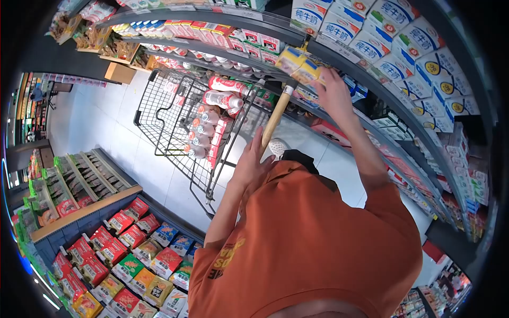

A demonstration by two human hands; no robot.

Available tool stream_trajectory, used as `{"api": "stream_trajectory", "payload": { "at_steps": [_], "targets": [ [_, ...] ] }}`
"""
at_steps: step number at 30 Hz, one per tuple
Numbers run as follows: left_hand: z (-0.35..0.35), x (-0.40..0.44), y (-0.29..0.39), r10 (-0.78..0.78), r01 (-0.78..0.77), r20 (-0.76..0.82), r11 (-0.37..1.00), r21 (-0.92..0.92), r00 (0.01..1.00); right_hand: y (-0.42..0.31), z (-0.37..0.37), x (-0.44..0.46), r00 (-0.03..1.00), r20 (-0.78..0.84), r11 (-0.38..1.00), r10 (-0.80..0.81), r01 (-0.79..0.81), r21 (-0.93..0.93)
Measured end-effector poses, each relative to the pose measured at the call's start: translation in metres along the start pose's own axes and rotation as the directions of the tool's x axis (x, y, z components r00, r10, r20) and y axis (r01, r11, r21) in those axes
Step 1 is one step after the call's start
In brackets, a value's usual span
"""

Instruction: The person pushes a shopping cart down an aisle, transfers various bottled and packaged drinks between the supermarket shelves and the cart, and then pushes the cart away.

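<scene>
Near shelf (347, 52) and cart (138, 117), a bar (275, 114) is held by the left hand (252, 167), a blurred pack (298, 64) by the right hand (334, 93).

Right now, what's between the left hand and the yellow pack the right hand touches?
In the head view, the pale wooden bar lies between the left hand and the yellow pack.

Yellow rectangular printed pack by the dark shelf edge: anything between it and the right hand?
Nothing visible: the right hand has its fingers on the picture-right end of the yellow pack. The tan cylindrical bar ends just below the pack in view, not between them.
</scene>
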State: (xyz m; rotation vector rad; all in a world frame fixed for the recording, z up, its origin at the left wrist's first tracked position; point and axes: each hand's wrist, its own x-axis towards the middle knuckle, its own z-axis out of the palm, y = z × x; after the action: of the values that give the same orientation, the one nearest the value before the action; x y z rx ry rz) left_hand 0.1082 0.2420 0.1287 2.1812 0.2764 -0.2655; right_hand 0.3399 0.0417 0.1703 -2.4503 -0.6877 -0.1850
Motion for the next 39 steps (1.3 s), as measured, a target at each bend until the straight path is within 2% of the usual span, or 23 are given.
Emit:
{"api": "stream_trajectory", "payload": {
  "at_steps": [1,2,5,8,11,14,18,20,24,27,30,32,35,38,39],
  "targets": [
    [0.000,-0.001,-0.001,-0.044,0.044,-0.009,0.999,0.023,0.999,0.005,0.003,0.007,0.999,0.000,0.999,0.053,-0.053,0.012],
    [-0.001,-0.004,-0.003,-0.074,0.074,0.017,0.997,-0.016,0.997,0.009,0.006,0.013,1.000,-0.020,1.000,-0.013,0.013,-0.015],
    [-0.004,-0.010,-0.005,-0.133,0.139,0.083,0.987,-0.080,0.988,0.016,0.015,0.023,0.998,0.048,0.996,-0.034,0.037,-0.076],
    [-0.011,-0.027,0.008,-0.174,0.181,0.114,0.982,-0.059,0.978,0.027,0.041,0.024,0.994,-0.069,0.983,-0.089,0.077,-0.168],
    [-0.007,-0.041,-0.003,-0.139,0.152,0.113,0.982,-0.110,0.984,0.034,0.054,0.045,0.995,0.029,0.977,0.092,-0.085,-0.195],
    [-0.009,-0.050,-0.004,-0.173,0.185,0.163,0.981,-0.060,0.971,0.053,0.073,0.072,0.969,0.162,0.953,0.187,-0.139,-0.269],
    [-0.002,-0.063,-0.016,-0.134,0.154,0.163,0.981,-0.115,0.978,0.088,0.110,0.087,0.959,0.140,0.945,0.247,-0.206,-0.254],
    [-0.001,-0.068,-0.014,-0.109,0.132,0.147,0.980,-0.150,0.983,0.104,0.121,0.088,0.967,0.133,0.936,0.218,-0.168,-0.310],
    [0.005,-0.074,-0.020,-0.085,0.101,0.114,0.985,-0.139,0.990,0.092,0.119,0.081,0.958,0.118,0.913,0.261,-0.205,-0.353],
    [0.000,-0.077,-0.016,-0.127,0.144,0.110,0.975,-0.169,0.986,0.071,0.111,0.062,0.993,-0.111,0.914,0.044,-0.085,-0.398],
    [-0.002,-0.079,-0.011,-0.158,0.176,0.106,0.965,-0.195,0.982,0.046,0.110,0.041,0.976,-0.140,0.967,-0.165,0.132,-0.219],
    [0.001,-0.080,-0.022,-0.118,0.135,0.084,0.963,-0.234,0.989,-0.001,0.097,0.018,0.973,-0.121,0.980,-0.195,0.197,0.002],
    [0.009,-0.082,-0.049,-0.113,0.207,0.212,0.840,-0.502,0.971,-0.056,0.093,-0.021,0.938,-0.111,0.923,-0.329,0.345,0.172],
    [0.003,-0.076,-0.063,-0.069,0.282,0.377,0.788,-0.547,0.924,-0.090,0.103,-0.062,0.931,-0.046,0.894,-0.362,0.361,0.265],
    [0.002,-0.075,-0.064,-0.085,0.301,0.388,0.787,-0.539,0.918,-0.095,0.114,-0.074,0.931,-0.032,0.885,-0.363,0.355,0.302]
  ]
}}
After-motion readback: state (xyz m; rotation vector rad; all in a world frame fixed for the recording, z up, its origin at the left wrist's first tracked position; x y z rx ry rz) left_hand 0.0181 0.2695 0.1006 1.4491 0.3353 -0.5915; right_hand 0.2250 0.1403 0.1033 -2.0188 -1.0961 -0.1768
